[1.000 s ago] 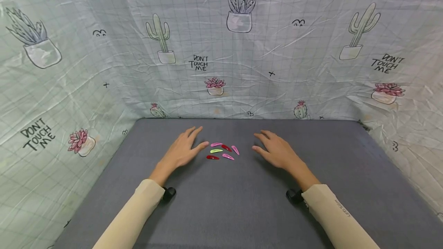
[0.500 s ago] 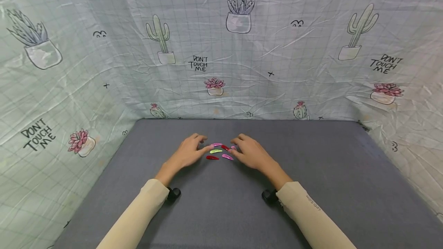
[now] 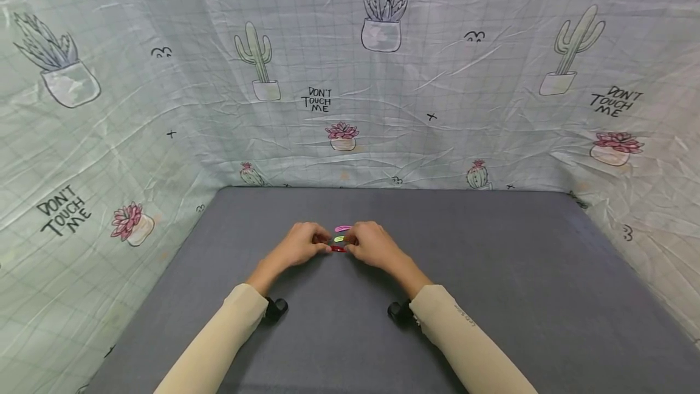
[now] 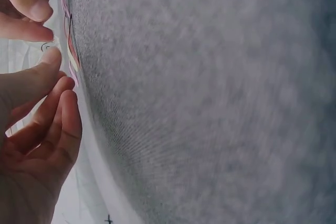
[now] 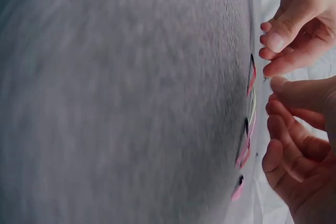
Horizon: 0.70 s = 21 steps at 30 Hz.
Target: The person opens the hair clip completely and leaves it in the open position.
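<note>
A red snap hair clip [image 3: 338, 248] lies on the grey table between the fingertips of both hands. Beyond it are a yellow-green hair clip [image 3: 339, 239] and a pink hair clip [image 3: 343, 228]. My left hand [image 3: 299, 243] hovers close on the left, fingers loosely bent, nothing seen between thumb and fingers. From the right, my right hand [image 3: 374, 243] reaches over the group with bent fingers, also with nothing visible in it. It hides the other clips in the head view; pink clips [image 5: 244, 153] show low on the table in the right wrist view.
The grey table [image 3: 465, 260] stretches to both sides and toward me. A wrinkled white sheet [image 3: 437, 78] printed with cacti hangs behind it and along the sides. Dark wrist devices [image 3: 401, 314] sit below both sleeves.
My right hand has moved left over the right-hand clips and now faces my left hand. My left hand has shifted slightly nearer, its fingers more bent. The visible clips stay in place.
</note>
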Motion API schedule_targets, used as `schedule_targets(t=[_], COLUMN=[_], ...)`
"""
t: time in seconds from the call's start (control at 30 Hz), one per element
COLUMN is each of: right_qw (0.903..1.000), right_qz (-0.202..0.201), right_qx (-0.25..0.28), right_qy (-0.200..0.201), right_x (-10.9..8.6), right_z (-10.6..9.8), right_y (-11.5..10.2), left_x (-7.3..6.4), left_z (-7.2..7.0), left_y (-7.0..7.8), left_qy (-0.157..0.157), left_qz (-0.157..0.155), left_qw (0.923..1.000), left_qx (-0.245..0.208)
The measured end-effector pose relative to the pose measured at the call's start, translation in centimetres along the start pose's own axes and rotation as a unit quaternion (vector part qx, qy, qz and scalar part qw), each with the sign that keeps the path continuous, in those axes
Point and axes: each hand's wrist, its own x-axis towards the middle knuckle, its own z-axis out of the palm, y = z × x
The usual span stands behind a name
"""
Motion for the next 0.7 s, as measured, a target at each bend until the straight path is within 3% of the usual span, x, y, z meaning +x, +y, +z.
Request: schedule_targets(t=[0.37, 0.7], right_qw=[0.9987, 0.9957], right_qz=[0.045, 0.082], right_qx=[-0.023, -0.042], right_qy=[0.000, 0.003], right_x=[0.6, 1.3], right_z=[0.8, 1.1], right_y=[-0.4, -1.0], left_x=[0.7, 0.9], left_z=[0.3, 0.4], left_y=[-0.2, -0.3], left_qy=[-0.011, 0.000], left_qz=[0.000, 0.036], left_qw=[0.9999, 0.9991], left_qx=[0.003, 0.022])
